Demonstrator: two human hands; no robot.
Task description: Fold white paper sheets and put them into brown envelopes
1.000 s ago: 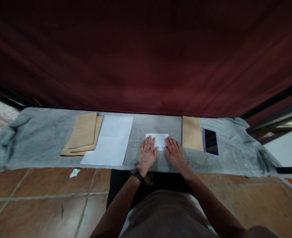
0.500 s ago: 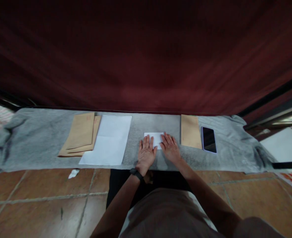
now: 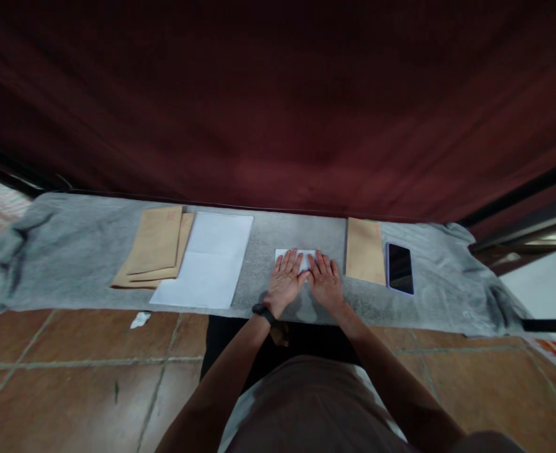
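Observation:
A small white piece of paper (image 3: 306, 260), which looks folded, lies on the grey cloth in front of me. My left hand (image 3: 285, 280) rests flat on its left part with the fingers stretched out. On its right part lies my right hand (image 3: 324, 280), also flat and spread. The two thumbs meet or nearly meet near the paper's lower middle. Most of the paper is hidden under the hands, with its top edge and a middle patch showing. To the left lie larger white sheets (image 3: 212, 261); a brown envelope (image 3: 365, 251) lies to the right.
Several brown envelopes (image 3: 158, 242) overlap at the left, partly against the white sheets. A phone (image 3: 400, 268) lies beyond the right envelope. The grey cloth (image 3: 84, 251) covers a narrow bench, backed by a dark red curtain (image 3: 278, 126). A white scrap (image 3: 140, 319) is on the tiled floor.
My left hand has slid to the right over the paper, closer to my right hand, covering more of it. The view has tilted slightly.

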